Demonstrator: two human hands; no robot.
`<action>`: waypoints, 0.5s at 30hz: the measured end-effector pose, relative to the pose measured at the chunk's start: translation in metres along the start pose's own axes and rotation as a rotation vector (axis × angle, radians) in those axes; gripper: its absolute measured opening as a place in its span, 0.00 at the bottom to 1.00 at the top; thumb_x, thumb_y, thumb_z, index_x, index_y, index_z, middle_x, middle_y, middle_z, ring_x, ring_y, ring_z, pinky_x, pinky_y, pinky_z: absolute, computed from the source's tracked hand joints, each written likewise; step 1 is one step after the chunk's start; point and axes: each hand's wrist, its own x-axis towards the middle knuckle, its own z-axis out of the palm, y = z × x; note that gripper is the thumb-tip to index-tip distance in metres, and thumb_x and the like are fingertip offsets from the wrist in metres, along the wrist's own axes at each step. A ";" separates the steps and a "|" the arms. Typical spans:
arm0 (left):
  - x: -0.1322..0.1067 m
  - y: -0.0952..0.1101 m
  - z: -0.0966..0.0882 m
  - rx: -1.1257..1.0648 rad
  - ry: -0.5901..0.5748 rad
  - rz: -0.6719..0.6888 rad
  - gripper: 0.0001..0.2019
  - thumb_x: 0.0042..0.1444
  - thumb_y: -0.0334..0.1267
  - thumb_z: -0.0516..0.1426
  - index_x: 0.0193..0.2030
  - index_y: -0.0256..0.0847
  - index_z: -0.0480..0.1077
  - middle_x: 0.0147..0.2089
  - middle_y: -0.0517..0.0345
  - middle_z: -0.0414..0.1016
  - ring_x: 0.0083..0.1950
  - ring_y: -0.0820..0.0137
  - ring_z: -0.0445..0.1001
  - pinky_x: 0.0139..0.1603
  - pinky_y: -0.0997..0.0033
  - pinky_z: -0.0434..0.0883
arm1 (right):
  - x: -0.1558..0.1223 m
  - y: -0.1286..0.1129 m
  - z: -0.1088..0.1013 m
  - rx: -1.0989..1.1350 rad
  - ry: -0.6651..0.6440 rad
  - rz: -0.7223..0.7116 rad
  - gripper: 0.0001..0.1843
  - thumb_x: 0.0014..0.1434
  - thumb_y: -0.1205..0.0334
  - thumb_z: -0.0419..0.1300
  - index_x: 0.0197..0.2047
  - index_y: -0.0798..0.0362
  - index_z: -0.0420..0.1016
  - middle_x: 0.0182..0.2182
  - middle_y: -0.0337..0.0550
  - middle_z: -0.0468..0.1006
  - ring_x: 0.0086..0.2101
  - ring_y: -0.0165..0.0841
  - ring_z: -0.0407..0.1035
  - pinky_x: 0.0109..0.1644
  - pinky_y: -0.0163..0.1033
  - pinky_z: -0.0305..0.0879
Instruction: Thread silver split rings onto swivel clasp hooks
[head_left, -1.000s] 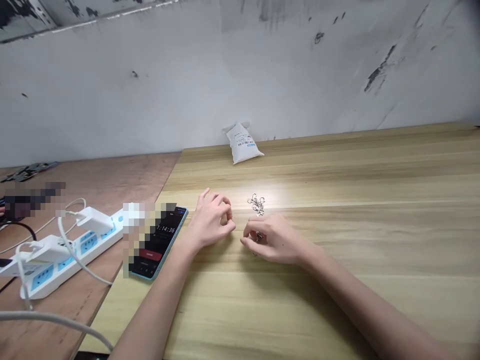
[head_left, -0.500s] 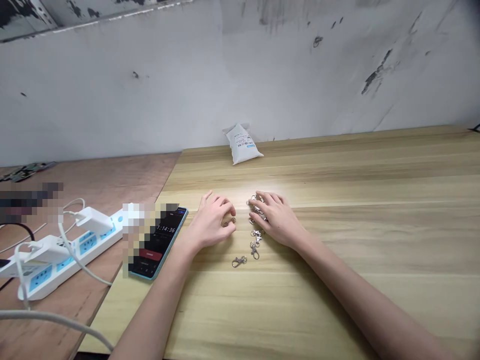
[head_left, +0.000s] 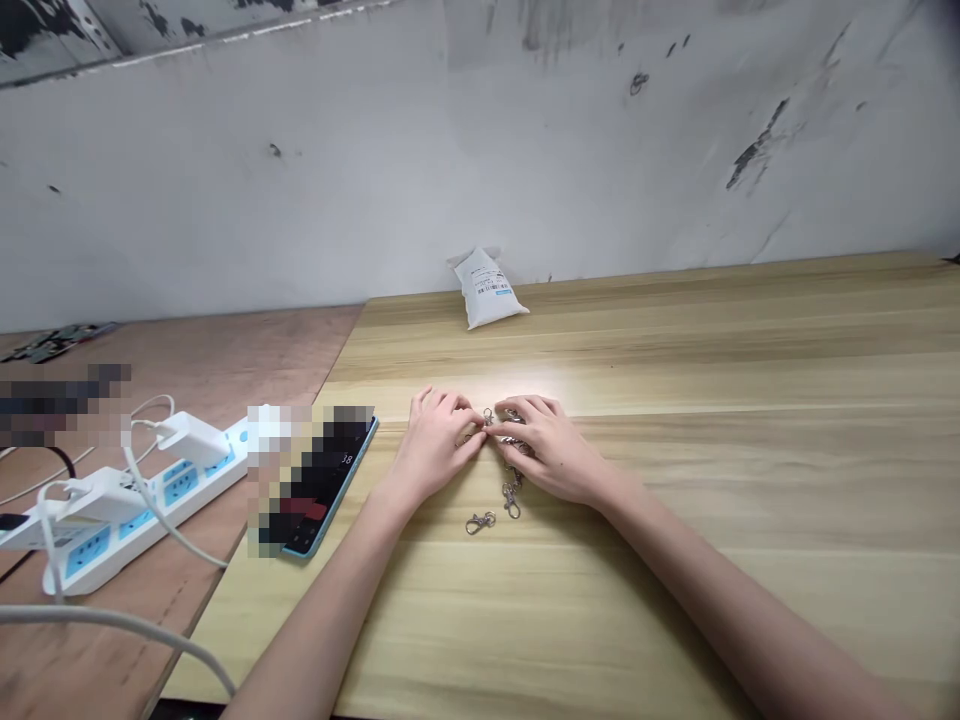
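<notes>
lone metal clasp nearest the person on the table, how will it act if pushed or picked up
The lone metal clasp looks stiff, given its shiny metal hook. Lying flat on the smooth-looking tabletop, it would probably slide rather than roll. The ring at its end might swing when lifted.

It seems a small workshop, judging by the stained wall (head_left: 360, 180), wood-grain tabletop (head_left: 712, 400) and plugged-in power strip (head_left: 159, 492).
</notes>
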 end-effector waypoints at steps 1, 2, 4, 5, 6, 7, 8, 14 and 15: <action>0.000 0.000 0.002 -0.009 0.007 -0.022 0.06 0.61 0.38 0.56 0.41 0.46 0.75 0.45 0.56 0.74 0.51 0.63 0.68 0.66 0.47 0.51 | 0.000 0.000 0.000 0.004 -0.009 -0.001 0.17 0.65 0.62 0.54 0.54 0.42 0.76 0.51 0.48 0.72 0.54 0.42 0.63 0.60 0.54 0.54; 0.001 0.001 0.003 -0.021 0.010 -0.040 0.06 0.61 0.38 0.56 0.40 0.46 0.76 0.45 0.56 0.74 0.51 0.63 0.69 0.66 0.47 0.51 | 0.000 0.001 0.000 0.005 -0.014 -0.001 0.18 0.65 0.63 0.54 0.55 0.42 0.75 0.52 0.48 0.71 0.54 0.42 0.62 0.60 0.54 0.54; 0.001 0.003 0.006 -0.052 0.013 -0.073 0.06 0.61 0.38 0.56 0.39 0.46 0.76 0.44 0.56 0.74 0.50 0.63 0.69 0.65 0.47 0.52 | -0.001 0.002 0.000 0.005 -0.020 -0.003 0.19 0.64 0.63 0.54 0.56 0.42 0.75 0.53 0.48 0.71 0.55 0.43 0.61 0.61 0.54 0.54; 0.002 0.004 0.006 -0.068 0.015 -0.091 0.06 0.60 0.37 0.57 0.39 0.46 0.76 0.44 0.56 0.74 0.50 0.63 0.69 0.65 0.47 0.53 | -0.001 0.003 0.000 0.006 -0.021 -0.007 0.19 0.64 0.63 0.54 0.56 0.42 0.75 0.53 0.48 0.71 0.55 0.43 0.61 0.61 0.54 0.54; 0.002 0.005 0.007 -0.083 0.020 -0.115 0.06 0.60 0.37 0.57 0.38 0.46 0.76 0.44 0.56 0.74 0.51 0.63 0.69 0.65 0.47 0.53 | -0.001 0.003 0.000 0.008 -0.022 -0.013 0.19 0.64 0.63 0.54 0.57 0.42 0.74 0.53 0.49 0.70 0.55 0.43 0.61 0.61 0.54 0.54; 0.002 0.007 0.008 -0.096 0.027 -0.143 0.06 0.60 0.37 0.57 0.38 0.46 0.76 0.44 0.56 0.74 0.51 0.62 0.69 0.64 0.47 0.54 | -0.001 0.003 -0.001 0.010 -0.024 -0.022 0.19 0.64 0.63 0.54 0.57 0.43 0.74 0.54 0.49 0.70 0.55 0.43 0.61 0.61 0.54 0.54; 0.002 0.008 0.008 -0.106 0.034 -0.171 0.05 0.59 0.37 0.58 0.37 0.46 0.76 0.44 0.56 0.74 0.51 0.62 0.68 0.63 0.47 0.54 | -0.001 0.003 -0.001 0.012 -0.028 -0.032 0.19 0.65 0.63 0.54 0.57 0.43 0.74 0.54 0.49 0.70 0.55 0.43 0.61 0.61 0.55 0.54; 0.002 0.015 0.010 -0.123 0.061 -0.269 0.03 0.56 0.35 0.58 0.35 0.45 0.75 0.43 0.55 0.73 0.52 0.59 0.68 0.62 0.46 0.56 | 0.001 -0.006 -0.004 0.035 -0.048 -0.072 0.17 0.64 0.66 0.52 0.53 0.47 0.74 0.53 0.49 0.72 0.55 0.42 0.63 0.64 0.56 0.50; 0.002 0.016 0.011 -0.119 0.064 -0.276 0.03 0.56 0.35 0.58 0.35 0.44 0.74 0.43 0.55 0.73 0.52 0.59 0.68 0.62 0.46 0.56 | 0.001 -0.008 -0.004 0.042 -0.052 -0.067 0.17 0.63 0.67 0.52 0.53 0.48 0.73 0.53 0.49 0.73 0.55 0.41 0.63 0.65 0.56 0.50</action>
